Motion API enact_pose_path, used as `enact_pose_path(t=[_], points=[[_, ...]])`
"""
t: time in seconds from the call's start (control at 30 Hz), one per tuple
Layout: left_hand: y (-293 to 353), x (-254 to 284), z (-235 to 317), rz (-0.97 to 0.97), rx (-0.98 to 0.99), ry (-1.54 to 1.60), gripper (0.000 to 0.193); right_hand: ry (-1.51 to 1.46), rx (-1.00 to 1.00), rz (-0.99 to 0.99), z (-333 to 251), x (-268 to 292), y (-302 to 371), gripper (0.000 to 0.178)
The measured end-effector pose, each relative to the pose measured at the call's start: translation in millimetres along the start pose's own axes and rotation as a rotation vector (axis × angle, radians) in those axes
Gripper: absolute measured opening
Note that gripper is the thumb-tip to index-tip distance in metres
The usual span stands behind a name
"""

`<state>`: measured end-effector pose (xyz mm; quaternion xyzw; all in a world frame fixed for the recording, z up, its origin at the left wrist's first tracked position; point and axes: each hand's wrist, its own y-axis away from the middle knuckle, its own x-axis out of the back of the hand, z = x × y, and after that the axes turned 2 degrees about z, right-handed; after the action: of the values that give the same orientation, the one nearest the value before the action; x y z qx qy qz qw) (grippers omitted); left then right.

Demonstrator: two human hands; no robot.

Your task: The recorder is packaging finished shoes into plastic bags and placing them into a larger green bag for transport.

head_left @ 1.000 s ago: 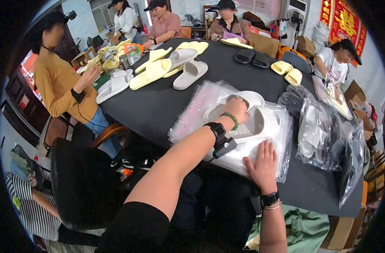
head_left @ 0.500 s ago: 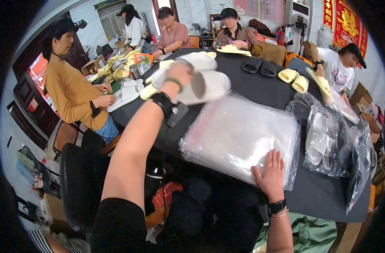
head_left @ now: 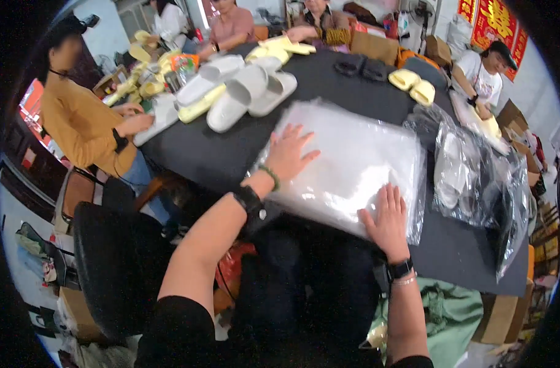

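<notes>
A stack of clear plastic bags (head_left: 347,147) lies flat before me on the black-topped table (head_left: 200,153). My left hand (head_left: 287,152) is over the stack's left edge, fingers spread, holding nothing. Flat on its near right part rests my right hand (head_left: 387,218), fingers stretched out. Beyond my left hand, grey slide sandals (head_left: 240,95) lie in a group with a pale yellow slide (head_left: 201,104) among them. To the right of the stack are bagged light-coloured slides (head_left: 455,168) in clear plastic.
Black slides (head_left: 361,67) and a yellow pair (head_left: 413,86) sit along the far right side. Several people work around the table, one in a mustard top (head_left: 77,116) at left. A black chair (head_left: 111,270) stands at my left. Green cloth (head_left: 442,319) hangs below the near right edge.
My left hand has let go of the grey slides, now lying at the far left, and come back to the bag stack. My right hand stays on the stack. The view has shifted slightly.
</notes>
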<state>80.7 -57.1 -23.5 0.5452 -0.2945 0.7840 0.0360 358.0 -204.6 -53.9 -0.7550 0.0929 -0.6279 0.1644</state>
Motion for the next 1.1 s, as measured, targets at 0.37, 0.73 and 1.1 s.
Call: enact_pose_path(t=[0.37,0.73,1.1], points=[[8,-22,3,-0.249,0.135,-0.051,0.062,-0.018,0.028,0.052,9,1,0,0.075],[16,-27,1,-0.217,0.150,-0.012,0.060,-1.966,-0.180,-0.798,-89,153,30,0.057],[3,-28,2,-0.185,0.081,-0.039,0.058,-2.056,-0.232,-1.572,-133,175,47,0.038]])
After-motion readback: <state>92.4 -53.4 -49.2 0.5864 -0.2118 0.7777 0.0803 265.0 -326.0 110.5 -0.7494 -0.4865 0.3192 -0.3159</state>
